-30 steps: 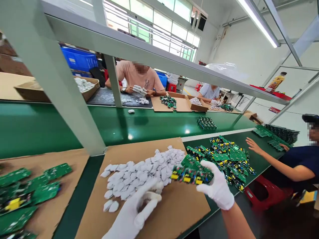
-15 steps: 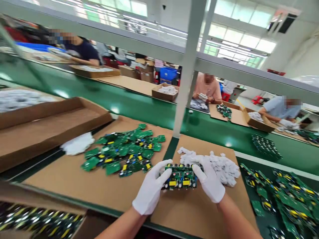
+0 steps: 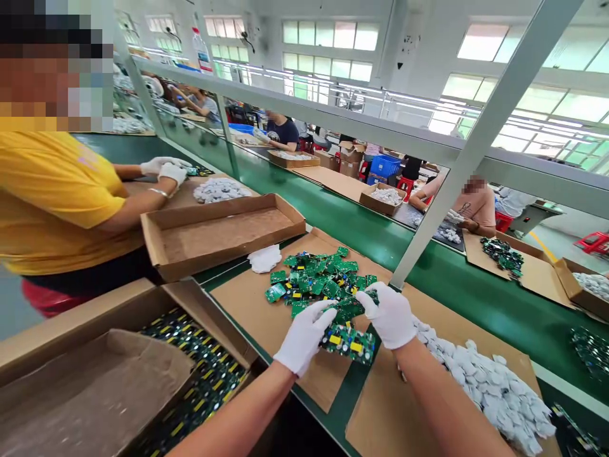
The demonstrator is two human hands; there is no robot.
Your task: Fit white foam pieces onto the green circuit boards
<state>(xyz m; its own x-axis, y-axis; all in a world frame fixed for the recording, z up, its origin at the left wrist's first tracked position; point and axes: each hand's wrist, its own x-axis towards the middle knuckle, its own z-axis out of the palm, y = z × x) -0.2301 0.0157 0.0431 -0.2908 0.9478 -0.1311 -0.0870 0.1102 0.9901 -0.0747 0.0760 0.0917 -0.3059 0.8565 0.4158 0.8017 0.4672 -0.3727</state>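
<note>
Both my hands wear white gloves and are over the near edge of a pile of green circuit boards (image 3: 316,279). My left hand (image 3: 302,339) is closed on a circuit board panel (image 3: 348,343) with yellow and dark parts, its component side turned toward me. My right hand (image 3: 391,316) pinches the edge of another green board (image 3: 351,309) just above that panel; its glove hides part of the grip. Whether the two boards are joined cannot be made out. To the right lies a heap of white plastic pieces (image 3: 485,381).
A shallow cardboard tray (image 3: 223,235) and a white cloth (image 3: 265,259) lie left of the pile. Below left, a carton holds rows of boards (image 3: 204,362) under a cardboard sheet (image 3: 95,387). A slanted post (image 3: 428,235) rises by the green conveyor. A co-worker in a yellow shirt (image 3: 52,190) works at left.
The view has swung left, bringing the yellow-shirted co-worker and carton in. My hands with the boards have moved from beside the white heap to the board pile, and the boards have tilted apart.
</note>
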